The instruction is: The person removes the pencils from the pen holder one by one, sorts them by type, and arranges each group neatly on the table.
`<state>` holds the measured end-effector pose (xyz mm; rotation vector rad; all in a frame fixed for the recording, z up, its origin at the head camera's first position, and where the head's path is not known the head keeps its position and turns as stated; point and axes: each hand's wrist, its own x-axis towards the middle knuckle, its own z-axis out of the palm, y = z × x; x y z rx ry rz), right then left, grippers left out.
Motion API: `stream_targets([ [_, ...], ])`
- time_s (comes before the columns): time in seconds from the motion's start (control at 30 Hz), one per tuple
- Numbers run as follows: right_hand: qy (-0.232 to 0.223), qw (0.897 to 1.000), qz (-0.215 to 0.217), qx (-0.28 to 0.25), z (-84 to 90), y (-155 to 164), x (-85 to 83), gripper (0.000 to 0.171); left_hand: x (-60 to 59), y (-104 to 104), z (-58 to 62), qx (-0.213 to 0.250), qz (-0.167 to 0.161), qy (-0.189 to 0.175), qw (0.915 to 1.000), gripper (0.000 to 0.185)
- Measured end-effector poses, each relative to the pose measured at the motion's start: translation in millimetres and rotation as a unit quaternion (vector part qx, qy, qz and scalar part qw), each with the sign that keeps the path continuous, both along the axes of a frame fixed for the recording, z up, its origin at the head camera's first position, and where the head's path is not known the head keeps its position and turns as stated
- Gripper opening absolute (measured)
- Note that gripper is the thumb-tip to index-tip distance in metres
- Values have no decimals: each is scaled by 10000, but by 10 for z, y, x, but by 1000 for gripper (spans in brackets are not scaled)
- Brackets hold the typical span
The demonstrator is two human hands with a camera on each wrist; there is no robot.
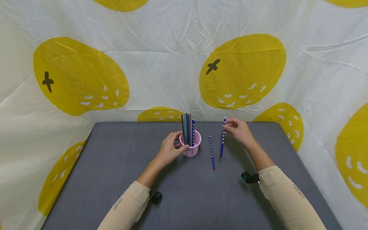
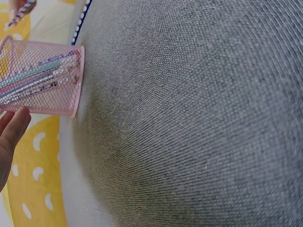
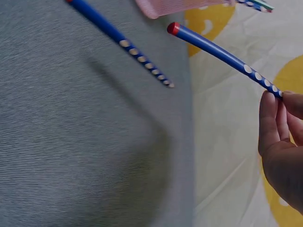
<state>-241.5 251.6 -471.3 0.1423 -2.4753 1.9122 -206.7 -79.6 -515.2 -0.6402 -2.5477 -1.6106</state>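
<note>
A pink mesh pencil cup (image 1: pixel 191 151) stands upright on the table, holding several pencils (image 1: pixel 188 127). My left hand (image 1: pixel 169 147) grips it at the left side of its rim, thumb in front and fingers behind. In the left wrist view, part of that hand (image 2: pixel 9 142) shows at the cup's mesh wall (image 2: pixel 47 104). To the right, my right hand (image 1: pixel 238 130) pinches a blue pencil (image 1: pixel 222 140) with pale dots near its tip. This pencil is raised over the table, point up, its red end (image 3: pixel 173 29) downward. Between cup and right hand lies another blue dotted pencil (image 1: pixel 212 153).
The dark grey table (image 1: pixel 115 169) ends just behind the cup. Beyond it hangs a white cloth (image 1: pixel 164 70) printed with large yellow fruit shapes. Small black wrist cameras (image 1: pixel 249 177) sit on both forearms.
</note>
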Motion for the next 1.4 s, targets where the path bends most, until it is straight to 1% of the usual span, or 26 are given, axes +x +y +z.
stream_targets([
  [0.03, -63, 10000, -1, 59, -42, -4, -7, 33, -3, -2, -2, -20, 7, -5, 10000, 65],
  [0.17, -300, 9980, 66, 561, -196, -15, -16, 30, -6, 3, -7, -50, 8, 5, 10000, 65],
  [0.27, -409, 9947, 234, 910, -313, -14, -20, 29, -5, 16, -18, -30, -5, 28, 10000, 64],
  [0.37, -545, 9926, 360, 1028, -414, -24, -22, 29, -3, 26, -29, -23, 17, 94, 10000, 64],
  [0.53, -907, 9897, 498, 990, -532, -67, -20, 30, 1, 36, -29, -59, 54, 172, 9998, 63],
  [0.7, -1382, 9876, 492, 550, -649, -93, -23, 31, 15, 36, -24, -68, 65, 125, 9999, 63],
  [0.83, -1493, 9871, 463, 337, -672, -124, -11, 31, 12, 26, -23, -49, 52, 127, 9999, 63],
  [0.9, -1494, 9871, 383, 440, -663, -148, -3, 29, 9, 24, -23, -30, 44, 140, 9999, 64],
  [1.03, -1414, 9848, 266, 970, -649, -188, 3, 24, 8, 30, -19, -43, 43, 136, 9999, 63],
  [1.1, -1357, 9813, 153, 1358, -645, -203, 2, 20, 12, 35, -18, -86, 49, 122, 9999, 64],
  [1.27, -1180, 9673, -56, 2245, -603, -235, 23, 17, 28, 48, -14, -116, 52, 94, 9999, 64],
  [1.4, -1100, 9587, -73, 2621, -568, -265, 39, 16, 37, 51, -7, -88, 41, 85, 9999, 64],
])
